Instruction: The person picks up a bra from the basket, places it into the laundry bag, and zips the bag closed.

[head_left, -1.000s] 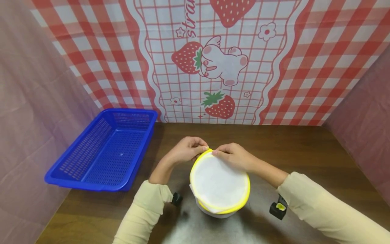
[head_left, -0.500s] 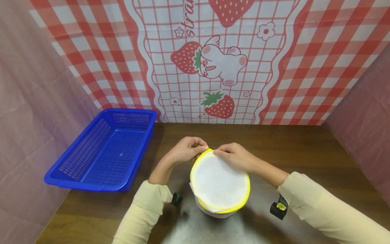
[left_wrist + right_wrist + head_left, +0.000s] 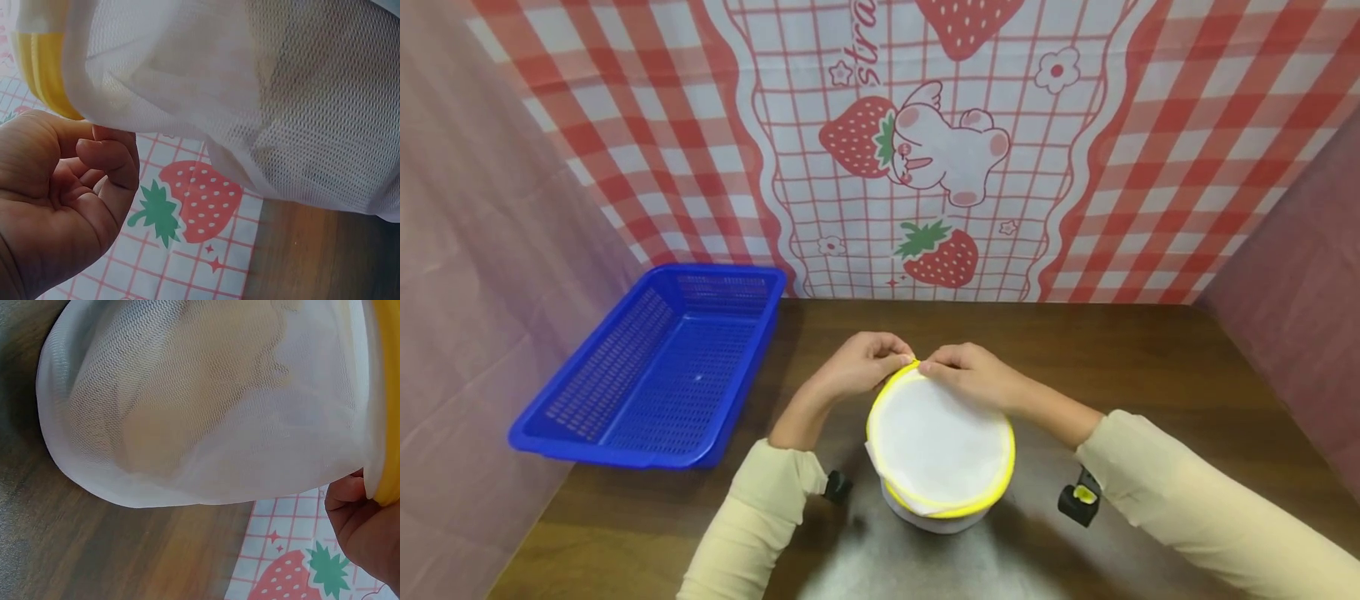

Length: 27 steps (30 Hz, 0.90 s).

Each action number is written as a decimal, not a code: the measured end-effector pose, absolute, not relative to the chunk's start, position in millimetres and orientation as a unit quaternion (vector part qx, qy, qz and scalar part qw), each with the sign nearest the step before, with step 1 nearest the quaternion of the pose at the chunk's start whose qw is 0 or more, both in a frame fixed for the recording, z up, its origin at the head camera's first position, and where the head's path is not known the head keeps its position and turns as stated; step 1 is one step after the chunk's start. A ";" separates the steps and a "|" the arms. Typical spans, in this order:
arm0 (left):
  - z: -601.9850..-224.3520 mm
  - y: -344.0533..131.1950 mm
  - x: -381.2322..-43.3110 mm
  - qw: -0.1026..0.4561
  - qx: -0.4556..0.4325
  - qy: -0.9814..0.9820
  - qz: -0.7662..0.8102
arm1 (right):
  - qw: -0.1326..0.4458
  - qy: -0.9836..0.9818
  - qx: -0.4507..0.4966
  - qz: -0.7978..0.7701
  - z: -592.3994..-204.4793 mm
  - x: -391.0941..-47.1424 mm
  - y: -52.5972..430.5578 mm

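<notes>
A round white mesh laundry bag (image 3: pixel 946 442) with a yellow zipper band (image 3: pixel 1011 467) round its top stands upright on the table. Through its mesh in the right wrist view, a beige shape (image 3: pixel 162 425) shows, too blurred to name. At the bag's far rim, my left hand (image 3: pixel 859 365) pinches the zipper's end between thumb and fingers; the zipper pull itself is too small to make out. Just right of it, my right hand (image 3: pixel 973 377) grips the rim, thumb on top and fingertips beneath. The two hands nearly touch.
To the left a blue plastic basket (image 3: pixel 692 392) stands on the brown wooden table (image 3: pixel 1150 375). A red-and-white strawberry cloth (image 3: pixel 947 150) hangs behind, with pinkish curtains (image 3: pixel 497 250) at both sides.
My right hand shifts a little along the rim, first to the right and then back towards the left hand. The left hand keeps its place, and the bag stays almost still.
</notes>
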<state>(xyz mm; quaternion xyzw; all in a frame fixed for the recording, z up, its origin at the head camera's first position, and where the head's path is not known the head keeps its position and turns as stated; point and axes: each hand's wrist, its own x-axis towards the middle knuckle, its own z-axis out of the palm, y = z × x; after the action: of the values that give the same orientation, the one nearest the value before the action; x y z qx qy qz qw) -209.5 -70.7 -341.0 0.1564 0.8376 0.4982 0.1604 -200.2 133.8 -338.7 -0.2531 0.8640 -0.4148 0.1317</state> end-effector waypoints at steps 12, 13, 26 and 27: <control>-343.2 -73.6 -211.5 0.168 0.166 0.829 0.507 | 0.122 0.875 -0.251 -0.395 -334.2 -197.2 132.3; -343.6 -73.4 -211.7 0.169 0.166 0.827 0.509 | 0.122 0.875 -0.250 -0.396 -334.6 -197.1 132.6; -345.8 -75.4 -212.0 0.174 0.166 0.824 0.513 | 0.133 0.872 -0.239 -0.405 -337.3 -195.6 136.3; -345.6 -75.1 -211.9 0.173 0.167 0.825 0.512 | 0.132 0.872 -0.238 -0.408 -337.3 -195.5 136.5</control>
<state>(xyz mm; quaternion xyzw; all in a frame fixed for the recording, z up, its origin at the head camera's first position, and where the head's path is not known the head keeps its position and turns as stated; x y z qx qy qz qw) -211.9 -75.1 -345.6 0.1666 0.8246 0.5120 0.1733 -195.5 136.5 -337.3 -0.2383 0.8715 -0.4076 0.1322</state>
